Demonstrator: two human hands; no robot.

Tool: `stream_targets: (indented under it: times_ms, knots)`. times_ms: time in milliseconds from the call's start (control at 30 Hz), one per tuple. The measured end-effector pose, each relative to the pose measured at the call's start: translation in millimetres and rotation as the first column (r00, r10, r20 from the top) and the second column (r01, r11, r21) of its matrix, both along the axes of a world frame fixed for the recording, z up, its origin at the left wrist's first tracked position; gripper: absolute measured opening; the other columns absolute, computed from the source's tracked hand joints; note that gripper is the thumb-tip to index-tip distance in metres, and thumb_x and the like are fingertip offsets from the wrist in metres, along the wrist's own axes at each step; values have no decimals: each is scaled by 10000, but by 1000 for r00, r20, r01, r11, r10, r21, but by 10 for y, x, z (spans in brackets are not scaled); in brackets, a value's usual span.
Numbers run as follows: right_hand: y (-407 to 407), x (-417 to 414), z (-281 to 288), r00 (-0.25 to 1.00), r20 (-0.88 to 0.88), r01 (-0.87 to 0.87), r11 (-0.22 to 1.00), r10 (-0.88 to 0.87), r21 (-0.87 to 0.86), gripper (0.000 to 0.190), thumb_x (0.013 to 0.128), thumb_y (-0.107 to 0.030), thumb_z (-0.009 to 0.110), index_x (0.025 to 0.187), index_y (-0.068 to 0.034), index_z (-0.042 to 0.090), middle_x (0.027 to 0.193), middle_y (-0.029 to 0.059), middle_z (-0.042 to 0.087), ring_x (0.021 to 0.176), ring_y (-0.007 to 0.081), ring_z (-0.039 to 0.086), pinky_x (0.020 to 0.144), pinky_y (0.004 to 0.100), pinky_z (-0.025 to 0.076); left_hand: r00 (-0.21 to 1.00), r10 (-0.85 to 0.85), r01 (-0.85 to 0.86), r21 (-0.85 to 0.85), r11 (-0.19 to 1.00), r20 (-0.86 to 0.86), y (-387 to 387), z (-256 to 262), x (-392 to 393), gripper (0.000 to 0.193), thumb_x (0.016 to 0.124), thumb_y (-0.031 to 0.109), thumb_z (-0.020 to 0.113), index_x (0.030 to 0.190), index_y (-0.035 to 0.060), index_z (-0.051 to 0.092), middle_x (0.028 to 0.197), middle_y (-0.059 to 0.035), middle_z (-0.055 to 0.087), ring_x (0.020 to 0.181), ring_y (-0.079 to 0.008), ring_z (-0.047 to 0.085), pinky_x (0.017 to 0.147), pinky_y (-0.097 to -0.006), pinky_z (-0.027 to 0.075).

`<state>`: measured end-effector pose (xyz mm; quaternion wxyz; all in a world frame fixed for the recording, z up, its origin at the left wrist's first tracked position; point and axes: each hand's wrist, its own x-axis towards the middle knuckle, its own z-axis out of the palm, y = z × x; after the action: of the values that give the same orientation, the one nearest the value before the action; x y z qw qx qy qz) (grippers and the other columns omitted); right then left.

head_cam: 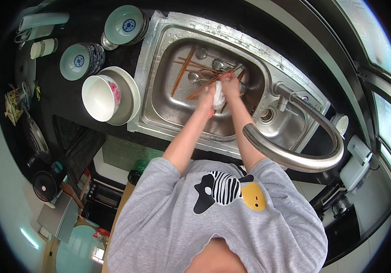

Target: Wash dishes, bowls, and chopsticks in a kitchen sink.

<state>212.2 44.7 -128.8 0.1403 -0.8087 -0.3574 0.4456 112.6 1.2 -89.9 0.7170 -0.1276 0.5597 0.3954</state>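
Both my hands are low over the large basin of a stainless steel sink (pixel 168 102). My left hand (pixel 206 97) grips a bunched white cloth (pixel 219 97), which hangs between my two wrists. My right hand (pixel 230 85) has its fingers curled at the cloth's upper end, beside the metal handle of a utensil (pixel 238 67). Whether that hand also holds the utensil is hidden. Loose brown wooden chopsticks (pixel 183 71) lie crossed on the basin floor, some passing close under my fingers. Several metal spoons (pixel 201 53) lie among them.
Stacked patterned bowls (pixel 79 61) and a second bowl stack (pixel 123 25) stand left of the sink. A white floral bowl (pixel 100 99) sits in a larger basin (pixel 130 99). The curved faucet (pixel 294 162) arches near my right forearm, beside the small drain basin (pixel 284 126).
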Motion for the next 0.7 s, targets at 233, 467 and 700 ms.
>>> stream_targets:
  times_ms: [233, 467, 700]
  knots:
    - [123, 539, 563, 579, -800, -418, 899, 154, -129, 623, 854, -231, 683, 1376, 8, 441, 1233, 138, 588, 1084, 198, 573, 926, 313, 445, 748, -626, 659, 351, 665, -220, 18, 115, -743, 381, 875, 125, 659, 1221, 48, 521, 1132, -52, 600, 1052, -125, 562, 909, -271, 443]
    - [-81, 628, 964, 521, -114, -709, 504, 846, 494, 290, 812, -195, 711, 1037, -20, 665, 890, 72, 635, 856, 137, 558, 827, 294, 440, 648, -590, 759, 346, 551, -482, 204, 201, -1004, 254, 862, 167, 701, 1071, 29, 657, 1003, -33, 667, 940, -112, 607, 863, -257, 469]
    - [-138, 785, 960, 91, -932, -220, 906, -350, -361, 441, 962, -381, 496, 1211, -29, 589, 1133, 105, 657, 1078, 230, 609, 958, 378, 454, 664, -539, 741, 364, 564, -518, 256, 97, -1016, 274, 864, 194, 683, 1080, 26, 680, 909, -59, 711, 843, -132, 654, 811, -259, 491]
